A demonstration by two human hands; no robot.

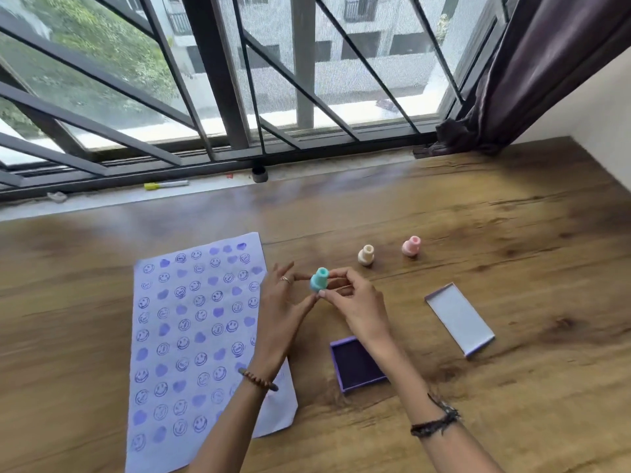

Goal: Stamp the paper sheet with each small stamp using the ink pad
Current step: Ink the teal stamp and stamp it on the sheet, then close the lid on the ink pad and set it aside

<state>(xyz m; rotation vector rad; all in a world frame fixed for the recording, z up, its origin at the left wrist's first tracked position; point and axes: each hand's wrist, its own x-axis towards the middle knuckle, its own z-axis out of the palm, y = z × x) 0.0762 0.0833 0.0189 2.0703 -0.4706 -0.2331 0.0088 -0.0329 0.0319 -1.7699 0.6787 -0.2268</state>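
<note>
A small teal stamp [319,279] is held above the wooden table between both hands. My right hand [355,302] pinches it with thumb and fingers. My left hand [281,298] touches its left side with the fingertips. The paper sheet [191,336] lies to the left, covered with rows of purple smiley and heart prints; my left forearm crosses its right edge. The purple ink pad [355,365] sits open below my right hand. A cream stamp [366,255] and a pink stamp [411,246] stand upright beyond the hands.
The ink pad's lid [460,318] lies upside down at the right. The wooden table [512,233] ends at a window sill with a yellow-capped marker [165,184] and a small dark cap [258,174]. Metal bars and a dark curtain [532,70] stand behind.
</note>
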